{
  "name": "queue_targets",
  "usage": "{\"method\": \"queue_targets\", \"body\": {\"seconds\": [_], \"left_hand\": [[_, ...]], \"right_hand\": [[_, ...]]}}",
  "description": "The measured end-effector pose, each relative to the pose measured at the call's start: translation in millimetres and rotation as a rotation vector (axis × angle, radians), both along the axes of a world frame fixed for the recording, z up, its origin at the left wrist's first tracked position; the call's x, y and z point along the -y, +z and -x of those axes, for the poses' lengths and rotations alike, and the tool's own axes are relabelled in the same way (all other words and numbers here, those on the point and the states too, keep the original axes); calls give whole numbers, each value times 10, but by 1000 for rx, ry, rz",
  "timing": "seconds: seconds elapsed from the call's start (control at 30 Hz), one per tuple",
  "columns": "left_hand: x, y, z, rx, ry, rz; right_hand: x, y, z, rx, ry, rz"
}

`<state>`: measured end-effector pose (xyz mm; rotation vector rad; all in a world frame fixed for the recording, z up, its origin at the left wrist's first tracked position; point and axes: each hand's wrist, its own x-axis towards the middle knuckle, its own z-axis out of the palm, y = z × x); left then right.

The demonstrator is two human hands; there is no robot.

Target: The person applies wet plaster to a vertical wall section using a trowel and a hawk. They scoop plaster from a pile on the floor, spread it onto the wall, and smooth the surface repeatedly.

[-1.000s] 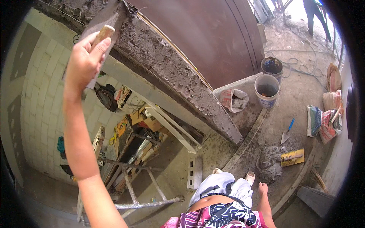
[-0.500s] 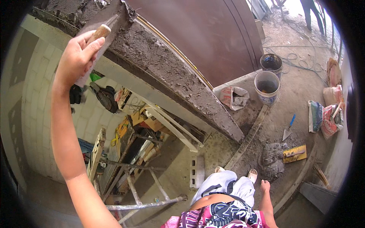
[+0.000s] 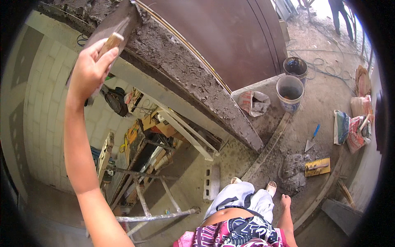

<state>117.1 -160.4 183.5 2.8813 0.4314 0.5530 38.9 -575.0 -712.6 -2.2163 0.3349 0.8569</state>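
My left hand (image 3: 91,68) is raised at the upper left, its fingers wrapped round the wooden handle of a plastering trowel (image 3: 117,22). The flat grey blade lies at the edge of a long column face coated in rough wet mortar (image 3: 173,53). Part of the blade is hidden behind my hand. Low at my side hangs my right hand (image 3: 285,201), fingers curled in, with nothing visible in it. On the floor beyond it are a heap of wet mortar (image 3: 293,175), a yellow float (image 3: 317,167) and a blue-handled pointing trowel (image 3: 312,138).
Two buckets (image 3: 290,89) and an open sack (image 3: 254,103) stand near the column's foot. More bags (image 3: 356,129) lean by the right wall. Left of my legs are a hollow block (image 3: 212,182) and a metal frame (image 3: 158,216). Another person's legs (image 3: 341,18) show far off.
My left hand has moved a little right and down with the plastering trowel, its blade still by the mortar. My right hand hangs much as before.
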Motion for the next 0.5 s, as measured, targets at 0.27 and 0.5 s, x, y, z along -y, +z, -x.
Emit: {"method": "queue_targets", "body": {"seconds": [0.27,0.5], "left_hand": [[-86,129,-2,5,14,-9],[-180,-289,110,-14,-37,41]], "right_hand": [[76,-158,43,13,10,-34],[59,-35,-48,73,13,-20]]}}
